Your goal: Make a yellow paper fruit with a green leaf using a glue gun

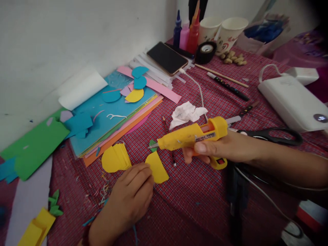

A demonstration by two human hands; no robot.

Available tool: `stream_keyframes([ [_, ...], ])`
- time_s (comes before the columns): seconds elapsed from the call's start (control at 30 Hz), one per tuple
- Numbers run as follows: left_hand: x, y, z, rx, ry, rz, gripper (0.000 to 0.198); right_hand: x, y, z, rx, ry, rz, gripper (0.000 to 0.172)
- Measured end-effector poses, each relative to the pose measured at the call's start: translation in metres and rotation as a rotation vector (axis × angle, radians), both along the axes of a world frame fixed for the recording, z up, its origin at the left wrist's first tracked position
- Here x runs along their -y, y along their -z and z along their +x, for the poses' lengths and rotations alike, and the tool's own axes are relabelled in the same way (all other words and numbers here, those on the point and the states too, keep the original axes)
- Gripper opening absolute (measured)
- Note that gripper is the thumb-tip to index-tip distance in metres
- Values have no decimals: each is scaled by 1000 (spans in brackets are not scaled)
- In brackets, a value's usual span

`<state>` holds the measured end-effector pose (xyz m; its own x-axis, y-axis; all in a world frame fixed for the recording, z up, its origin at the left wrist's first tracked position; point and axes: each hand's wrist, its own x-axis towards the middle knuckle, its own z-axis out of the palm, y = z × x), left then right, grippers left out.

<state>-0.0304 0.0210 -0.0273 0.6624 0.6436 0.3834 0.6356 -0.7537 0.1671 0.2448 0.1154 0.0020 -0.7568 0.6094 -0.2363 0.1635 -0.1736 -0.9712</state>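
Note:
My right hand (225,148) is wrapped round the handle of a yellow hot glue gun (179,136), a glue stick jutting from its back. The metal nozzle points left, just above a yellow petal-shaped cut-out (158,168). My left hand (133,191) has its fingers closed at the left edge of that cut-out; the fingertips are partly hidden. Behind the left hand lies a fanned stack of similar yellow cut-outs (116,158). A small green leaf piece (153,145) shows beside the nozzle.
Coloured sheets (94,126) with scraps lie at left, near a green sheet (38,147). A phone (167,58) on a cable, crumpled tissue (187,113), black-handled scissors (276,135) and a white power bank (294,102) surround the work. Paper cups (232,32) and paint bottles (193,36) stand behind.

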Motion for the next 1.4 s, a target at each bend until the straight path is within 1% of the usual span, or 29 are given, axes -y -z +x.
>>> stream_keyframes([
  [0.13, -2, -3, 3, 9, -6, 9, 17, 1, 0, 0, 20, 20, -32, 60],
  [0.23, 0, -5, 4, 20, -27, -12, 14, 2, 1, 1, 46, 14, -24, 62],
  [0.3, 2, -6, 6, 16, -17, -15, 10, 3, 1, 2, 56, 10, -9, 61],
  [0.33, 3, -7, 8, 1, -1, -23, 11, 3, 1, 2, 53, 15, 0, 59],
  [0.43, 4, -11, 8, -35, 59, -99, 26, 3, 2, 3, 39, 36, 33, 50],
  [0.47, 3, -13, 6, -19, 55, -128, 27, 3, 3, 4, 37, 34, 47, 49],
  [0.53, 1, -19, -4, 64, -29, -153, 17, 2, 6, 4, 33, 24, 66, 49],
  [0.57, -1, -23, -11, 102, -101, -161, 11, 2, 7, 4, 29, 17, 71, 50],
  [0.6, -4, -26, -20, 131, -190, -160, 10, 2, 8, 5, 26, 12, 75, 51],
  [0.67, -10, -32, -40, 73, -323, -224, 19, 2, 10, 6, 36, 10, 82, 52],
  [0.7, -14, -34, -50, 28, -351, -248, 28, 2, 10, 6, 47, 8, 84, 52],
  [0.77, -20, -34, -69, -79, -359, -328, 43, 2, 11, 7, 62, 11, 86, 52],
  [0.83, -24, -30, -83, -120, -345, -391, 48, 3, 10, 7, 58, 15, 80, 52],
  [0.9, -27, -26, -91, -106, -329, -409, 45, 3, 10, 5, 41, 22, 79, 51],
  [1.0, -30, -22, -94, -69, -312, -404, 37, 3, 11, 4, 42, 35, 75, 49],
  [1.2, -30, -23, -94, -19, -330, -402, 30, 4, 13, 4, 41, 31, 70, 47],
  [1.4, -31, -24, -101, 111, -357, -479, 26, 4, 10, 4, 51, 18, 76, 49],
])
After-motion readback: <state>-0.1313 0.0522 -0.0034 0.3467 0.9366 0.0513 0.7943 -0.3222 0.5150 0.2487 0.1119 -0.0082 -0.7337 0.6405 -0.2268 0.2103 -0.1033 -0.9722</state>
